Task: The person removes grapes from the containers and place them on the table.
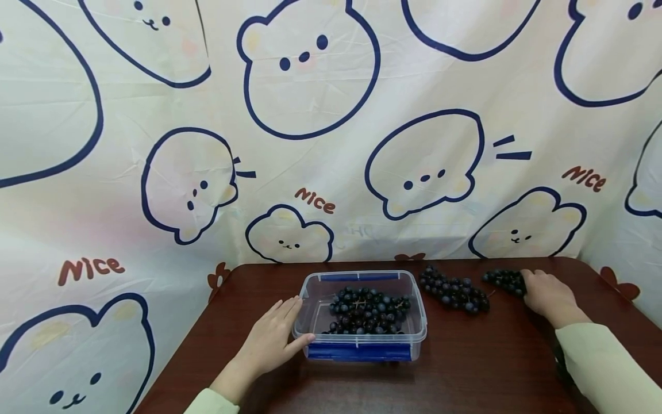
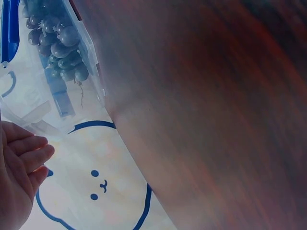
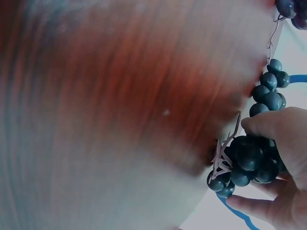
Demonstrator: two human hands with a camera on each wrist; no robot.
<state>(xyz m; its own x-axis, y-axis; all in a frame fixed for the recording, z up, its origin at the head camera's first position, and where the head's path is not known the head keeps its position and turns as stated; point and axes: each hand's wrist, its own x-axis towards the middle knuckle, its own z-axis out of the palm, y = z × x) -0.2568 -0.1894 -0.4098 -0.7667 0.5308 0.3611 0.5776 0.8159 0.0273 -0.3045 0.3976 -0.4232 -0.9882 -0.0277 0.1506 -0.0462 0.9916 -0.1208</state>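
Note:
A clear plastic container (image 1: pixel 316 313) with blue latches stands on the table, and dark grapes (image 1: pixel 369 313) fill much of its inside. My left hand (image 1: pixel 271 336) rests against the container's left side, its fingers nearly straight; the left wrist view shows the fingertips at a corner. At the far right, my right hand (image 1: pixel 550 296) holds a small bunch of grapes (image 1: pixel 504 280). Seen from the right wrist, thumb and fingers curl round these grapes (image 3: pixel 248 158), with bare stems poking out. Between container and right hand lies another bunch of grapes (image 1: pixel 455 292).
The dark brown wooden table (image 1: pixel 465 368) has its back edge close to a white curtain (image 1: pixel 310 172) printed with blue cartoon outlines. More curtain hangs along both sides.

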